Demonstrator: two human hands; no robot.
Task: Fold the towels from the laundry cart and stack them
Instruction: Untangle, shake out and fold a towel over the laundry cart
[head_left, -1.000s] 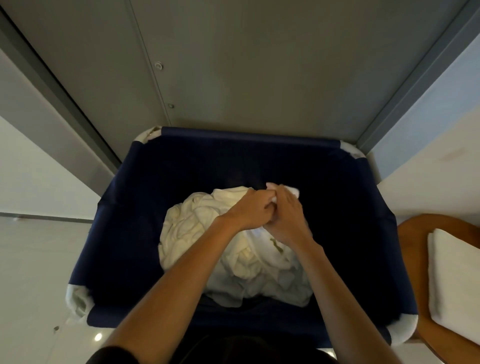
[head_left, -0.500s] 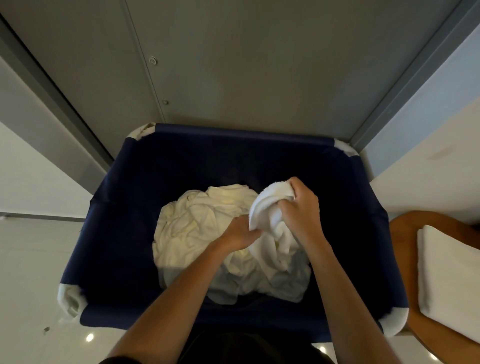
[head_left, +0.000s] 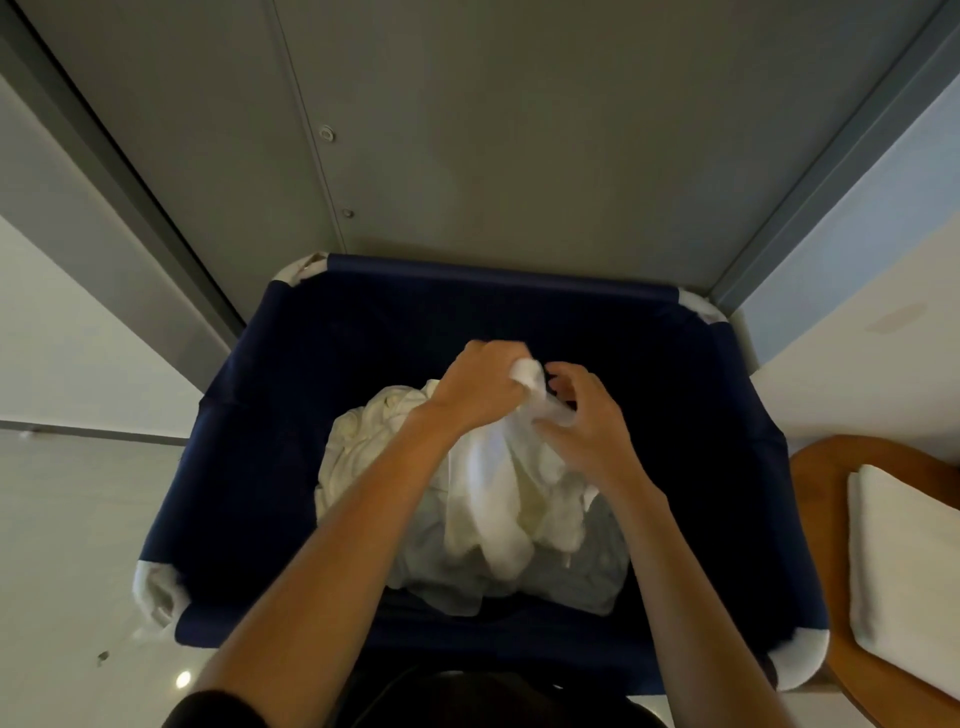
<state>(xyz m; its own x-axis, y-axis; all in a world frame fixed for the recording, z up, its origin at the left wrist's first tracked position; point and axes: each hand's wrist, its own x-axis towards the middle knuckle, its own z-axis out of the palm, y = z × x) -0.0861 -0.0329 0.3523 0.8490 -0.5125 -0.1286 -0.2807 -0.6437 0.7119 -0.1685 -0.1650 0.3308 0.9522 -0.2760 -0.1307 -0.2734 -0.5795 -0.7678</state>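
Note:
A navy fabric laundry cart (head_left: 249, 467) stands right below me with a heap of crumpled white towels (head_left: 363, 441) in its bottom. One white towel (head_left: 498, 499) is lifted out of the heap and hangs down from both hands. My left hand (head_left: 480, 387) grips its bunched top edge. My right hand (head_left: 582, 421) holds the same edge just to the right, fingers curled round the cloth. A folded white towel (head_left: 904, 566) lies on a wooden table at the right.
The round wooden table (head_left: 815, 493) sits close against the cart's right side. A grey metal door (head_left: 519, 130) rises behind the cart. Pale glossy floor (head_left: 67, 545) lies to the left, a white wall to the right.
The towel has come up higher out of the heap. My left hand has moved up from the pile to the towel's top edge, beside my right hand.

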